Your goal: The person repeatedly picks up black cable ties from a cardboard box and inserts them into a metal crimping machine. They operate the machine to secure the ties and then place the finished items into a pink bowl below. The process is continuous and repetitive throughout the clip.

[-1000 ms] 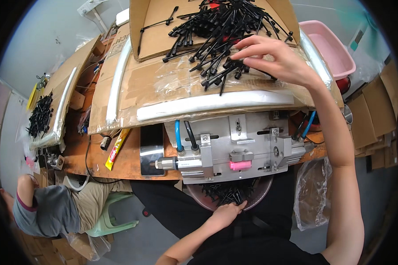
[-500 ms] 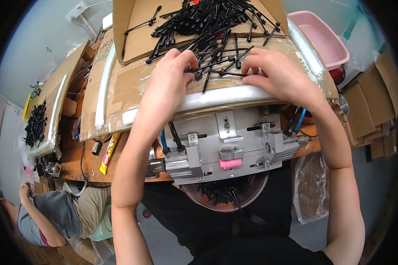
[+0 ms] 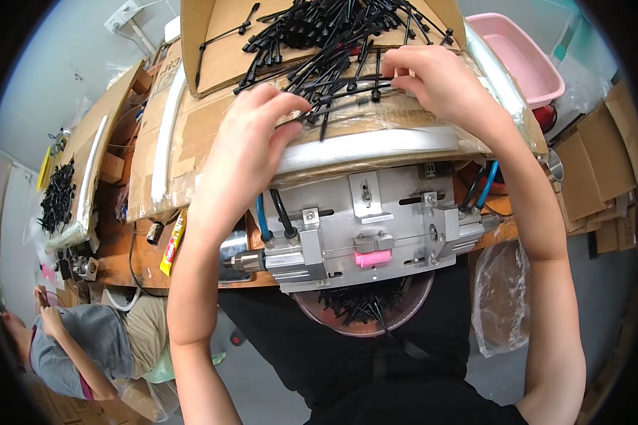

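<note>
Black rods: a loose heap (image 3: 340,35) of thin rods with knobbed ends, at the far middle; part lies in the open cardboard box, part spills toward the near side, between the two hands.
Right hand (image 3: 443,85): at the heap's right edge, thumb and fingers pinching the right ends of black rods that run leftward.
Left hand (image 3: 252,134): at the heap's near left, thumb and forefinger about the left end of a blurred rod; whether they grip it, I cannot tell.
Cardboard box (image 3: 223,67): open toward the near side, resting on a taped cardboard sheet (image 3: 213,134).
White strip (image 3: 376,144): along the sheet's near edge, partly behind the left hand.
Metal fixture (image 3: 340,205): nearer than the sheet, a pink piece (image 3: 373,258) at its near middle.
Bowl (image 3: 424,301): below the fixture's near edge, holding more rods (image 3: 361,304).
Pink basin (image 3: 517,57): far right.
Co-worker (image 3: 85,340): seated at left, grey shirt.
</note>
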